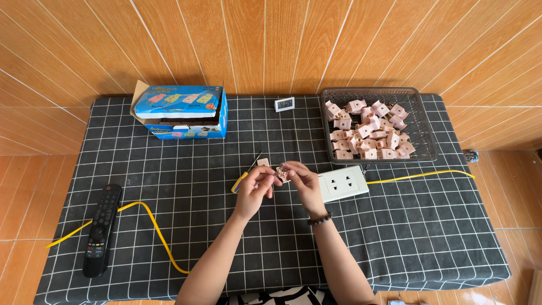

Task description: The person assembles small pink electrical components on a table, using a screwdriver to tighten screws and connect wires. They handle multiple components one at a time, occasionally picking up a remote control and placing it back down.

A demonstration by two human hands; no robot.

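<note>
Both hands meet above the middle of the checked cloth [169, 226]. Left hand [257, 186] and right hand [302, 182] pinch one small pink plug [282, 173] between their fingertips, fingers closed on it from either side, held just clear of the cloth.

Handling, as judged: the plug looks like hard moulded plastic, light, stiff, unlikely to deform. It is small, so a fingertip pinch on the flat sides seems the sound hold; any metal prongs are too small to make out here.

Surroundings:
- A screwdriver [244, 176] with yellow handle lies on the cloth just beside the left hand, a small pink piece [263, 162] next to its tip.
- A white socket block [343, 184] sits just beside the right hand, its yellow cable [420, 175] running off to the right.
- A wire basket [424, 127] behind it is heaped with the same pink plugs.
- A blue cardboard box [180, 111] stands at the back left, a small digital clock [284, 104] at the back centre.
- A black remote control [101, 229] lies well to the left, a second yellow cable [152, 226] curving between it and the left forearm.

Nothing lies between the hands and the socket block.
</note>
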